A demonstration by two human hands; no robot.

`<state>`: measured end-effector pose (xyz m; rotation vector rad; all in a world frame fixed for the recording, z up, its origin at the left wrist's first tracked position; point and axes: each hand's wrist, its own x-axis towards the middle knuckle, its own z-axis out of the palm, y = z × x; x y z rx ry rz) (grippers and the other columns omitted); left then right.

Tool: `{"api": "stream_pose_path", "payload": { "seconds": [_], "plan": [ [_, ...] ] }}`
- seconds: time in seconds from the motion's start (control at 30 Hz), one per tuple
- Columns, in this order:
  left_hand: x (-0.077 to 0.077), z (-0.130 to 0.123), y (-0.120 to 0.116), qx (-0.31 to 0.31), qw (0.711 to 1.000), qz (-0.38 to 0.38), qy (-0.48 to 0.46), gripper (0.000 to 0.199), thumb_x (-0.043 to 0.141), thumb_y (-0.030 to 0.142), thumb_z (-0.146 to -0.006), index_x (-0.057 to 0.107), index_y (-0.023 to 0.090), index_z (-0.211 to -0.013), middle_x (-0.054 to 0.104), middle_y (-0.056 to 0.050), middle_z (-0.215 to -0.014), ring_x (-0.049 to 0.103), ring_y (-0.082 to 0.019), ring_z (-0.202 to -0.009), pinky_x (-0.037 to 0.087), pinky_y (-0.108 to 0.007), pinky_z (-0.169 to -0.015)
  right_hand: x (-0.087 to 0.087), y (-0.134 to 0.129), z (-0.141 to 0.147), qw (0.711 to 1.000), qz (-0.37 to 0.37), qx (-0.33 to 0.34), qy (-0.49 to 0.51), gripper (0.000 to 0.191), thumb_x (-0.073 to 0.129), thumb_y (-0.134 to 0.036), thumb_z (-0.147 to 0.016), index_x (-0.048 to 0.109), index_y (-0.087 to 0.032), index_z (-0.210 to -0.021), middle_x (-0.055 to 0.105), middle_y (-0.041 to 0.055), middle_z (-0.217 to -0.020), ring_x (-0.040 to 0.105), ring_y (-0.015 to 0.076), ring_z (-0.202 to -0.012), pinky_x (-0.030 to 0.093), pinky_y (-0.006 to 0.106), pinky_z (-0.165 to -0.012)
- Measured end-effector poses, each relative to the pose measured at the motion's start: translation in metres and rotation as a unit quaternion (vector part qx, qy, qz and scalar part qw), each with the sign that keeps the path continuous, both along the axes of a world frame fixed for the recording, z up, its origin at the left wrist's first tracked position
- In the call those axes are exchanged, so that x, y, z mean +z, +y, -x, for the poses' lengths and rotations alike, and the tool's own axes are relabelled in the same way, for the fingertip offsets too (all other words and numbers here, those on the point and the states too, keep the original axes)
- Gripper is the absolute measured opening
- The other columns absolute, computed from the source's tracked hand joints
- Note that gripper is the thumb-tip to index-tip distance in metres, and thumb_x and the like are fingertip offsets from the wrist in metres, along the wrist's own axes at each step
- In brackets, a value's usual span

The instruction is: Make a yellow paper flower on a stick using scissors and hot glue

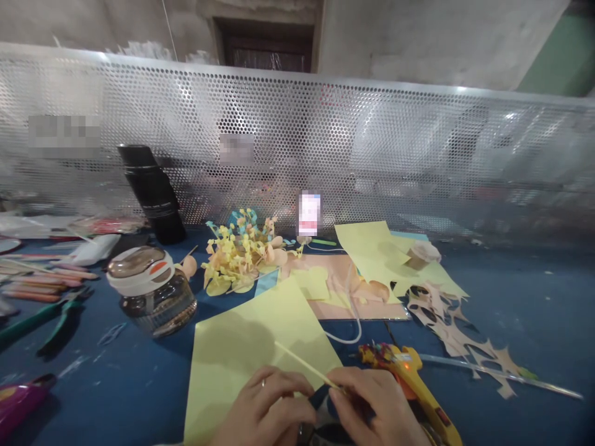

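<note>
My right hand [372,402] pinches one end of a thin pale yellow strip [302,361] between thumb and fingers. The strip slants up and left over a yellow paper sheet [232,347]. Beside it, my left hand [274,406] has its fingers curled together, with a ring on one finger; whatever they hold is hidden. A dark object shows between the two hands, too obscured to name. Just right of my right hand lies a yellow hot glue gun [425,387], an orange light glowing on it and a clear glue stick [506,371] reaching out behind.
Yellow paper flowers [237,257] stand past the sheet, beside a glass jar [153,291] and a black flask [153,192]. Green-handled pliers [65,316] lie left. Cut-out paper scrap [465,334] and more yellow paper [372,241] lie right. A perforated metal panel [395,142] closes the back.
</note>
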<state>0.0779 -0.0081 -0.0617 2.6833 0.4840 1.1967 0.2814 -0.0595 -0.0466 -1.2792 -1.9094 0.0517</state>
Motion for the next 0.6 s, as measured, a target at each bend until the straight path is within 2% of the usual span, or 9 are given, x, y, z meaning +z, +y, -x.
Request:
{"api": "stream_pose_path", "payload": {
  "seconds": [0.3,0.6],
  "plan": [
    [-0.0016,0.0014,0.0007,-0.014,1.0,0.012,0.001,0.036,0.046,-0.005,-0.073,0.057,0.022,-0.094,0.068,-0.002,-0.091,0.064,-0.011,-0.087,0.046,-0.024,-0.08,-0.001,-0.0004,-0.0009,1.0,0.011,0.009,0.011,0.023,0.047,-0.03,-0.09,0.068,-0.023,-0.086,0.072,0.0015,-0.064,0.068,0.0154,-0.054,0.051,0.019,-0.047],
    [0.0012,0.0004,-0.0008,-0.004,1.0,0.004,0.002,0.036,0.045,-0.005,-0.074,0.057,0.024,-0.093,0.069,-0.001,-0.088,0.065,-0.011,-0.083,0.045,-0.023,-0.078,-0.0023,-0.0014,-0.0009,1.0,0.014,0.003,0.01,0.022,0.047,-0.031,-0.091,0.068,-0.023,-0.087,0.072,0.0011,-0.065,0.067,0.0155,-0.054,0.05,0.02,-0.047]
  ]
}}
